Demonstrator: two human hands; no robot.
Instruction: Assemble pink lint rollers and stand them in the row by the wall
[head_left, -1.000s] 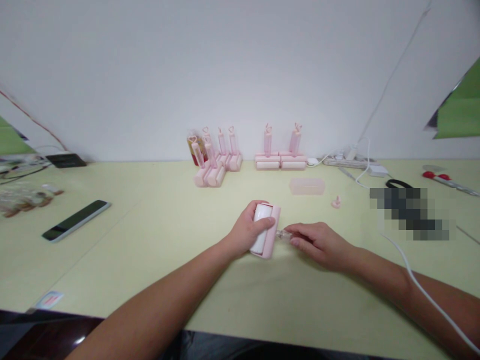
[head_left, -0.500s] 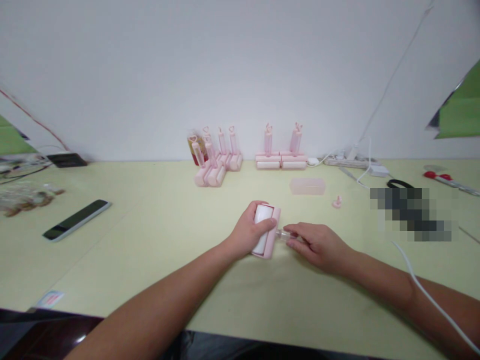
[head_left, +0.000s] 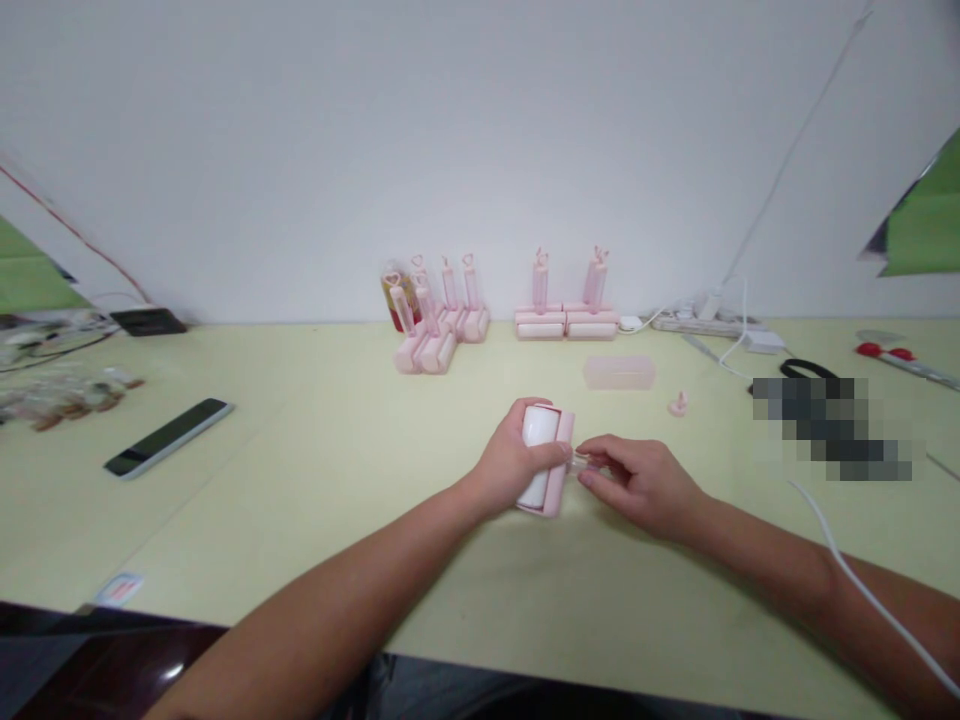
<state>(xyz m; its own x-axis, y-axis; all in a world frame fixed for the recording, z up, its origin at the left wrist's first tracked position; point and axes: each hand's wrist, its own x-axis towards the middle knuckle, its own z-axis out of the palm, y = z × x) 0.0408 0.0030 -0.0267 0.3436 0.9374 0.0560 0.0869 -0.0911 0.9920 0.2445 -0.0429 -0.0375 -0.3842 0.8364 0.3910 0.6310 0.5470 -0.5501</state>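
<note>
My left hand [head_left: 514,458] is wrapped around the pink head of a lint roller [head_left: 556,478], its thumb across the front and the white roll facing up. From the right, my right hand [head_left: 646,487] pinches a clear handle [head_left: 580,464] whose end meets the edge of the pink head. How far the handle is seated cannot be made out, as my fingers cover most of it. Beyond my hands lie a translucent pink cover [head_left: 619,372] and a small pink end piece [head_left: 678,404].
Several pink lint rollers [head_left: 435,355] stand with handles upright near the wall, others [head_left: 566,322] farther right. A phone-like device [head_left: 169,438] lies at left. A power strip [head_left: 709,322] sits at the back right. A white cable [head_left: 847,560] passes over my right forearm.
The view has shifted slightly. My right hand is nearer to the roller head, and less of the clear handle shows between them. Both hands keep their grips.
</note>
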